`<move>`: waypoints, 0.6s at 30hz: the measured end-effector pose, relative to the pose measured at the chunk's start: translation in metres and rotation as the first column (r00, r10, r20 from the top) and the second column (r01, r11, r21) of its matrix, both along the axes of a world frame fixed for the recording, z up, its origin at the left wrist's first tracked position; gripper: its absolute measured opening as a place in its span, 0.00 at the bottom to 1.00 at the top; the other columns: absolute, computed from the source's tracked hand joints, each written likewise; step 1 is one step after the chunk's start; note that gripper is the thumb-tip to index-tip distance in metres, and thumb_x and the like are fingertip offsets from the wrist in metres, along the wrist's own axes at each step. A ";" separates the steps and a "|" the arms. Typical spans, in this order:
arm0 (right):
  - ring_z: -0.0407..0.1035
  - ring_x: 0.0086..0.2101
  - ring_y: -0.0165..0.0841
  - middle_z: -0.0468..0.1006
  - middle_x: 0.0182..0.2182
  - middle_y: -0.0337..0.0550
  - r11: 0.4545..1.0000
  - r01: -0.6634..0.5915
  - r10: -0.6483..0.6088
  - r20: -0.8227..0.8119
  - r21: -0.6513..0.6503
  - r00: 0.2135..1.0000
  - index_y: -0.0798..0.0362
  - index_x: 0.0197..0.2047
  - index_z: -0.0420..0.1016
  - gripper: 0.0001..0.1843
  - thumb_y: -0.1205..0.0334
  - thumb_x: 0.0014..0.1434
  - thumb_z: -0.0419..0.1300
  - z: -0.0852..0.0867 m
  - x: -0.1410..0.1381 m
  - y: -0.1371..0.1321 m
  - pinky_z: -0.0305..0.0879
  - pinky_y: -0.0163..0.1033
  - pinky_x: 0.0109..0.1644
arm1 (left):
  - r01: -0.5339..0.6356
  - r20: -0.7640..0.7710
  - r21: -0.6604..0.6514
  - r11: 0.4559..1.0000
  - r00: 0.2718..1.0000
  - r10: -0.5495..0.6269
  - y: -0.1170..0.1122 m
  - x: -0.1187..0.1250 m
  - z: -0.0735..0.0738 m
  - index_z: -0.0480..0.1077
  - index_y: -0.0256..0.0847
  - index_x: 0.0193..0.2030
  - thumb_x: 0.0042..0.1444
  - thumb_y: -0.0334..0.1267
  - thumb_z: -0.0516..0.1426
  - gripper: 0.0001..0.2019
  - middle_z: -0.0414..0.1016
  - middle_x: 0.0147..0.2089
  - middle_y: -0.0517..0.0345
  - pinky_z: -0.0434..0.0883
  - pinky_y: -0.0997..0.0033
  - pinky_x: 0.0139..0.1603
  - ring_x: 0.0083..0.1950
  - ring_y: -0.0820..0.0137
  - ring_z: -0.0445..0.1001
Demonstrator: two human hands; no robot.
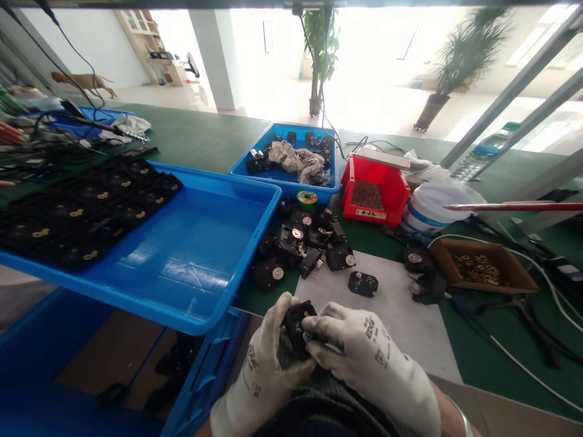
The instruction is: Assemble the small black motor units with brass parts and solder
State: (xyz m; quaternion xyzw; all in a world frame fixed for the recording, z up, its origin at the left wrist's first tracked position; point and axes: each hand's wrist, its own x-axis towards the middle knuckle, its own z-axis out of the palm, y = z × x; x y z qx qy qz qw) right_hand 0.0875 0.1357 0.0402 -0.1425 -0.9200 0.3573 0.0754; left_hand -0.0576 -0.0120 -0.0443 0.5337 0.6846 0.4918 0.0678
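Note:
Both hands wear white gloves with printed lettering. My left hand [268,358] is wrapped around a small black plastic mechanism [296,321], held above my lap at the table's front edge. My right hand [355,340] reaches in from the right, its thumb and fingertips pinched together against the face of the mechanism; a tiny shiny bit shows there, too small to name. Beyond the hands, a flat black plate with small fittings [363,284] lies on white paper [392,321]. Several similar black mechanisms with pale discs [296,237] are heaped behind it.
At left, a blue tray [182,243] carries black moulded parts [82,212]. A blue bin [237,173], red bin of small brown pieces [367,194], white tub [428,209] and cardboard box of brass-coloured pieces [483,267] stand around. Pliers [528,315] and cables lie right. Another person's hand [9,132] shows far left.

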 end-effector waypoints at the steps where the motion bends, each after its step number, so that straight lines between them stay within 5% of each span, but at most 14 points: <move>1: 0.75 0.33 0.31 0.80 0.38 0.42 1.000 0.003 -0.003 -0.001 -0.007 1.000 0.48 0.49 0.83 0.10 0.62 0.71 0.59 -0.001 0.001 -0.001 0.65 0.34 0.34 | 0.000 -0.030 0.012 1.000 1.000 0.001 0.001 0.000 0.000 0.50 0.45 0.77 0.65 0.50 0.64 0.40 0.76 0.64 0.38 0.81 0.57 0.60 0.62 0.54 0.81; 12: 0.74 0.32 0.31 0.79 0.36 0.42 0.998 0.016 -0.015 0.021 -0.055 1.000 0.51 0.48 0.83 0.11 0.61 0.73 0.59 -0.001 0.011 -0.002 0.64 0.34 0.34 | -0.002 -0.336 0.056 0.998 0.941 0.021 0.002 0.002 0.016 0.55 0.37 0.73 0.66 0.46 0.62 0.34 0.80 0.56 0.37 0.83 0.62 0.56 0.56 0.56 0.84; 18: 0.70 0.27 0.33 0.78 0.31 0.42 0.966 0.022 -0.010 -0.048 0.258 0.999 0.50 0.45 0.84 0.08 0.60 0.70 0.63 -0.010 0.011 -0.004 0.59 0.38 0.30 | 0.048 -0.365 -0.010 0.999 0.930 -0.048 0.001 0.000 0.021 0.55 0.37 0.72 0.68 0.46 0.61 0.32 0.80 0.58 0.37 0.81 0.61 0.60 0.58 0.56 0.83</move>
